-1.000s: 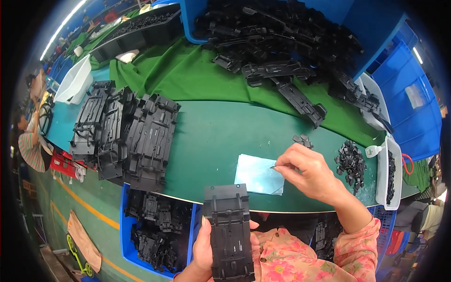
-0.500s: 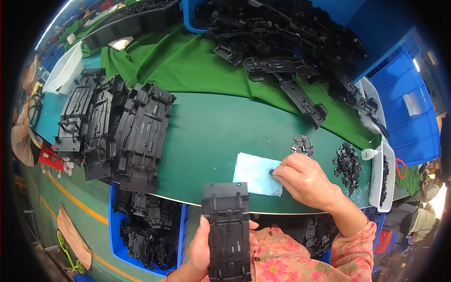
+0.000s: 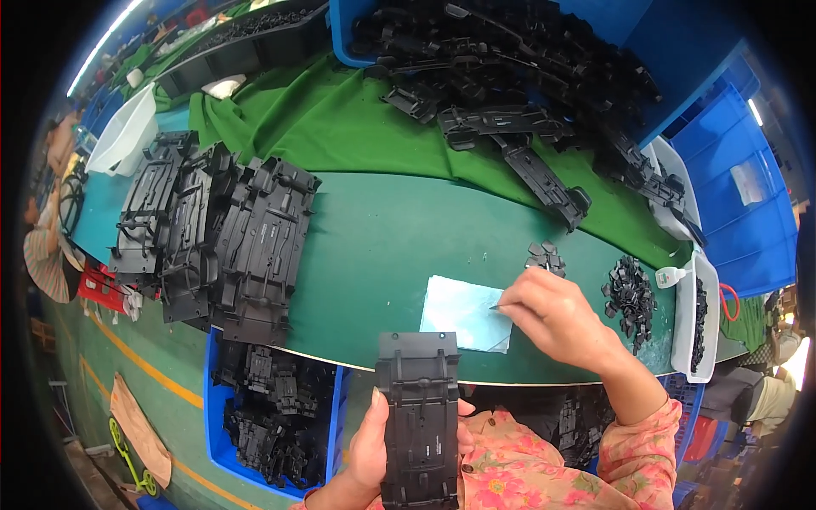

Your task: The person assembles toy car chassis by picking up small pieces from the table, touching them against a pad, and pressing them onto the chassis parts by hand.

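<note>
My left hand (image 3: 367,450) grips a long black moulded plastic panel (image 3: 420,416) by its sides, upright in front of my body at the table's near edge. Between the thumb and fingertips of my right hand (image 3: 557,323) is a small, thin black piece (image 3: 495,307). It hovers over or touches a stack of pale blue sheets (image 3: 459,310); I cannot tell which. Just beyond that hand is a small heap of flat black pieces (image 3: 546,257). Farther right lies a larger pile of similar black pieces (image 3: 630,302).
Several black panels (image 3: 265,246) lean together on the left of the green table (image 3: 374,229). More fill a blue bin (image 3: 212,425) below and spill from a large blue crate (image 3: 347,42) behind. At right stand a white tray (image 3: 707,340) and a small white bottle (image 3: 669,276).
The view has shifted slightly. My right hand has moved a little right with the small piece, which now looks thinner. My left hand still holds the panel.
</note>
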`<act>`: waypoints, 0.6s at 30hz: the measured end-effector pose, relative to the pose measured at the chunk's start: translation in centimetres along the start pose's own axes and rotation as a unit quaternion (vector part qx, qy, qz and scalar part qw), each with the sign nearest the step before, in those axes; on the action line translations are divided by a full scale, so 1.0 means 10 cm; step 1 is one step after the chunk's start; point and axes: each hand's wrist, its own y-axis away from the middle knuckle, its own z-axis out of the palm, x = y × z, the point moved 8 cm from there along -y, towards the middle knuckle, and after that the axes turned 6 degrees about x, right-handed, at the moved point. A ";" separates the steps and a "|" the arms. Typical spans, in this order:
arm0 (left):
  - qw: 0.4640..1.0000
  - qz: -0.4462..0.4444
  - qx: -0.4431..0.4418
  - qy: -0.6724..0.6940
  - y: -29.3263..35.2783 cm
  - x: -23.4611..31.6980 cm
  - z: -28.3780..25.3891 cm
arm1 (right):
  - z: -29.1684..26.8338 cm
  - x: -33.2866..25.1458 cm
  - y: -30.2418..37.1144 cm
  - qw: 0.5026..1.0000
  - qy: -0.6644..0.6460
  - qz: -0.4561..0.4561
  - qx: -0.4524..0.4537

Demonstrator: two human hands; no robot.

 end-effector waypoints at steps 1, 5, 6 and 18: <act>1.000 -0.009 -0.002 0.028 0.00 -0.03 0.01 | -0.04 0.10 0.01 0.992 -0.074 0.106 -0.008; 0.995 -0.037 -0.039 0.080 -0.04 -0.11 0.10 | 0.00 0.38 0.21 0.863 -0.352 0.361 0.002; 0.994 -0.049 -0.060 0.082 -0.04 -0.14 0.15 | 0.03 0.39 0.26 0.817 -0.422 0.392 0.007; 0.980 -0.152 -0.062 -0.112 -0.26 -0.54 0.46 | -0.12 0.26 0.72 0.785 -0.486 0.381 0.050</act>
